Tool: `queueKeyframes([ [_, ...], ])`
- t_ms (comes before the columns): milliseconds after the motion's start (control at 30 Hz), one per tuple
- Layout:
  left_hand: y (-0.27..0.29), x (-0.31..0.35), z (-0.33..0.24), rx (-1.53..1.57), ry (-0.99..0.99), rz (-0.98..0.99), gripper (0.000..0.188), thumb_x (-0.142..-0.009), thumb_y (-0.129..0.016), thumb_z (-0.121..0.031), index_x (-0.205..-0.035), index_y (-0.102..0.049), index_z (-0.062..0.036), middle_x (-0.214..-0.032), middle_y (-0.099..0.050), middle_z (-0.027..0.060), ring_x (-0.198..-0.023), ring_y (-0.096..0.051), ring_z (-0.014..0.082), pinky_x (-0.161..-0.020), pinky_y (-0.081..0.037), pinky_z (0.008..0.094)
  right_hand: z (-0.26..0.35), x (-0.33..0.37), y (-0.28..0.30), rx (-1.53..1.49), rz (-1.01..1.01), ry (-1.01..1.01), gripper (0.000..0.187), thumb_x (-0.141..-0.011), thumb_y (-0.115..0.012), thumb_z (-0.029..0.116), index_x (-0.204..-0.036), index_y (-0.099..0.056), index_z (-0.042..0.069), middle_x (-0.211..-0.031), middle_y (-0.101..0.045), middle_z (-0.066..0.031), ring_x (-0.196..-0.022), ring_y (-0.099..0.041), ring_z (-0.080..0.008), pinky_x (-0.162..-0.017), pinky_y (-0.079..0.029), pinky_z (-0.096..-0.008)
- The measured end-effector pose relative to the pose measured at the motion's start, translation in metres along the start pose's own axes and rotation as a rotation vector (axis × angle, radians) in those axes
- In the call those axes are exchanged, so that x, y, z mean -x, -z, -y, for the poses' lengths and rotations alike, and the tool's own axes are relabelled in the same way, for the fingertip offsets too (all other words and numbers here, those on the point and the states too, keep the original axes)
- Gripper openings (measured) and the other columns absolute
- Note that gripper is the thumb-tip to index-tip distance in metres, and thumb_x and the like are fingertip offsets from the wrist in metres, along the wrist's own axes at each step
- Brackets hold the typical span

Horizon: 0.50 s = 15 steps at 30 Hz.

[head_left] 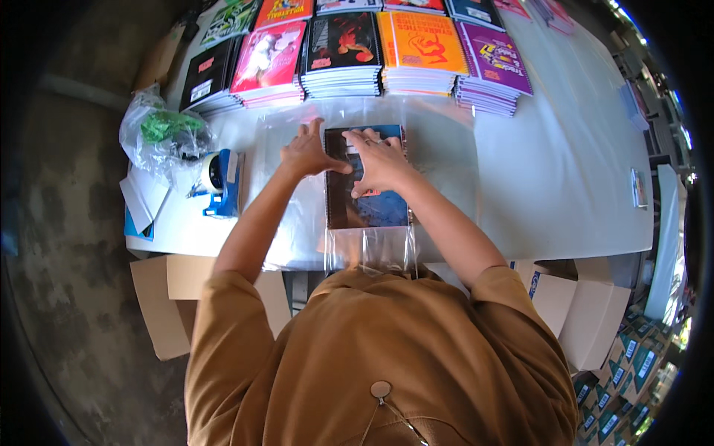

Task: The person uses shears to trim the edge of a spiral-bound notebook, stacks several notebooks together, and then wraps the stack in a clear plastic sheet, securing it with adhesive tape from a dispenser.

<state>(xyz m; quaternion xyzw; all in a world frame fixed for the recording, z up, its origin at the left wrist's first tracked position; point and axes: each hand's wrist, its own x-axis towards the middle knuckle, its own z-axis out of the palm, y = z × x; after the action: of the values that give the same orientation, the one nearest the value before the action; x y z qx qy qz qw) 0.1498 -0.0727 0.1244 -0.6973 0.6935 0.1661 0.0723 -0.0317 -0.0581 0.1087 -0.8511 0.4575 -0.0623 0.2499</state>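
A dark blue and black spiral notebook (378, 213) lies flat on the table in front of me. Clear plastic film (442, 171) spreads around it, and a strip hangs past the table's near edge; whether the notebook is inside a bag I cannot tell. My left hand (303, 154) is at the notebook's left edge, fingers spread, with the thumb reaching over the cover. Across the upper part of the cover rests my right hand (381, 162), its fingers apart and holding nothing.
Stacks of spiral notebooks, one orange (422, 44) and one purple (492, 63), line the far side. On the left are a blue tape dispenser (227, 182) and crumpled plastic (165, 134). Open cardboard boxes (160, 308) stand below the table (561, 193).
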Motion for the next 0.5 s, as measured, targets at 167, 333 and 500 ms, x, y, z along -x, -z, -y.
queueKeyframes([
  [167, -0.038, -0.019, -0.019, 0.484, 0.191, -0.498, 0.083, -0.076, -0.056, -0.061, -0.138, -0.028, -0.0147, -0.131, -0.041, 0.0175, -0.117, -0.046, 0.0358, -0.093, -0.040, 0.0475, -0.017, 0.006, -0.003, -0.006, -0.062, 0.040, 0.121, -0.046, -0.084, 0.042, -0.143, -0.019, 0.011, -0.140, -0.036, -0.0137, -0.130, -0.033, -0.0261, -0.095, -0.029, -0.0488],
  [333, -0.083, 0.016, -0.007, 0.762, 0.212, -0.171, 0.082, -0.085, -0.027, -0.069, -0.135, -0.040, -0.0062, -0.144, -0.020, 0.0209, -0.135, -0.011, 0.0373, -0.109, -0.007, 0.0479, -0.051, 0.023, -0.009, -0.655, -0.520, -0.272, 0.105, -0.064, -0.076, 0.046, -0.139, -0.016, 0.002, -0.134, -0.036, -0.0214, -0.124, -0.038, -0.0286, -0.101, -0.027, -0.0458],
  [500, -0.007, 0.085, -0.029, 1.572, -0.104, -0.378, 0.075, -0.088, -0.049, -0.052, -0.141, -0.024, -0.0040, -0.136, -0.039, 0.0117, -0.126, -0.036, 0.0220, -0.106, -0.025, 0.0339, -0.002, 0.052, 0.026, -1.382, -0.565, 0.040, 0.081, -0.070, -0.079, 0.021, -0.127, -0.024, 0.001, -0.118, -0.045, -0.0111, -0.108, -0.046, -0.0195, -0.095, -0.037, -0.0322],
])
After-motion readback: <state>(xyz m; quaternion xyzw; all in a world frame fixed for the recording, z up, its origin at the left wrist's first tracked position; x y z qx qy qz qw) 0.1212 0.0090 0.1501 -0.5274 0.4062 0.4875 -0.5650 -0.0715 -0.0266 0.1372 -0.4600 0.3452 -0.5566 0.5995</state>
